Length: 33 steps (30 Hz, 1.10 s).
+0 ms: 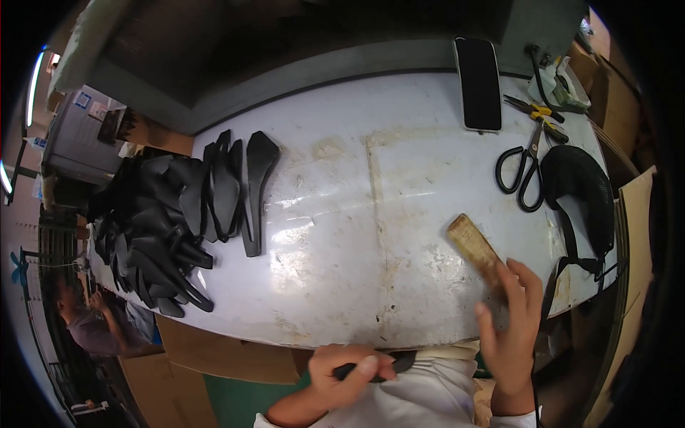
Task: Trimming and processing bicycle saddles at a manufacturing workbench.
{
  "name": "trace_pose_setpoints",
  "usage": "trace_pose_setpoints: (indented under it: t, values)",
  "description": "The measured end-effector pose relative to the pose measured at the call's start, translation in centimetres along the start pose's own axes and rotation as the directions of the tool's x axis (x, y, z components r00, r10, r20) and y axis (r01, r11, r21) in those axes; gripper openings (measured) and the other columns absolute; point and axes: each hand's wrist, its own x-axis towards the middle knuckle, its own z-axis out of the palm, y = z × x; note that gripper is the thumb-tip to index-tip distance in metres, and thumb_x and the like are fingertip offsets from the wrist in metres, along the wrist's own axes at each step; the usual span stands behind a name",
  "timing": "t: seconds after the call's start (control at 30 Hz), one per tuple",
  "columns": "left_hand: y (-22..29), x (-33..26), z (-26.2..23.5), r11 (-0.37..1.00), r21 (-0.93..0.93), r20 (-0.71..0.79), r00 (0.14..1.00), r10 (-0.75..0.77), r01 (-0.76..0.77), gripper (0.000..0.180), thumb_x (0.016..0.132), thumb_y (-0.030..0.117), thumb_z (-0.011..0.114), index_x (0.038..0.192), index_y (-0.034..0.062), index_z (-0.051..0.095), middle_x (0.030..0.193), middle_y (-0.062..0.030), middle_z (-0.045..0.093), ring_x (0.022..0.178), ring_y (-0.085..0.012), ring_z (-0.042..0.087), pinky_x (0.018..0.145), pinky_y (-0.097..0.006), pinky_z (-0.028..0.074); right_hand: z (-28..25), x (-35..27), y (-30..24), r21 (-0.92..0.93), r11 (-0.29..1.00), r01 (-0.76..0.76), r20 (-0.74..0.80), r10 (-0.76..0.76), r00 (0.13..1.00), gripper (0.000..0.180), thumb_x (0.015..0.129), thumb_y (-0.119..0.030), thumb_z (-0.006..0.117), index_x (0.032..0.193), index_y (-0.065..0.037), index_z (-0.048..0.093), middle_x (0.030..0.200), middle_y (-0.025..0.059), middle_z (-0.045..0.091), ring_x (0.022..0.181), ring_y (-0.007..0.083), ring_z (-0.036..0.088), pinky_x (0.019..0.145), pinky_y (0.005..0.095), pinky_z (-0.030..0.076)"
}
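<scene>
Close to my body at the table's front edge, my left hand [349, 372] is closed around a black plastic piece [404, 362]; most of it is hidden by the fingers. My right hand [511, 324] is open, thumb and fingers apart, at the near end of a worn wooden block [471, 241]. Its fingertips overlap the block, and whether they touch it I cannot tell. On the left lies a heap of black plastic pieces [153, 246]. Several similar pieces stand out in a row beside it, the rightmost a long, tapered one [258, 175].
The white table [325, 278] is stained. A phone [478, 85], yellow-handled pliers [531, 108], black-handled scissors [526, 167] and a black strapped item [585, 192] lie on the right. Cardboard [228, 351] sits below the front edge. Another person [100, 324] is at far left.
</scene>
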Motion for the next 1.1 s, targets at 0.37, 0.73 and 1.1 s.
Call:
trace_pose_setpoints:
  t: [0.37, 0.73, 1.1]
  values:
    - [7.3, 0.9, -1.0, 0.617, -0.678, 0.078, 0.795, 0.602, -0.401, 0.034, 0.102, 0.044, 0.056, 0.098, 0.0100, 0.058, 0.079, -0.0069, 0.062, 0.063, -0.0191, 0.061, 0.059, -0.032, 0.051, 2.7, -4.0, -1.3, 0.674, 0.470, -0.570, 0.721, -0.255, 0.644, 0.037, 0.096, -0.016, 0.067, 0.125, 0.004, 0.055, 0.121, 0.0159, 0.069, 0.103, 0.0138, 0.063, 0.088, 0.0295, 0.051]
    - [1.0, 4.9, 1.9, 0.820, -0.374, -0.282, 0.895, 0.345, -0.434, 0.059, 0.087, 0.030, 0.082, 0.123, 0.0144, 0.038, 0.102, -0.0198, 0.062, 0.092, -0.0330, 0.066, 0.090, -0.051, 0.055, 2.4, 0.2, -5.1, 0.501, 0.805, 0.319, -0.153, -0.281, 0.947, 0.016, 0.098, -0.011, 0.062, 0.086, 0.000, 0.061, 0.071, 0.0120, 0.071, 0.053, 0.0207, 0.065, 0.048, 0.0325, 0.051]
    - [-2.6, 7.1, 8.5, 0.799, 0.057, -0.648, 0.587, 0.486, -0.598, 0.028, 0.107, 0.032, 0.054, 0.119, 0.0066, 0.054, 0.068, 0.0026, 0.045, 0.054, -0.0132, 0.047, 0.057, -0.026, 0.046, 3.0, -1.6, -5.3, 0.387, 0.892, 0.234, -0.046, -0.235, 0.971, 0.022, 0.092, -0.016, 0.071, 0.107, 0.000, 0.071, 0.095, 0.0188, 0.070, 0.080, 0.0382, 0.069, 0.072, 0.0446, 0.055]
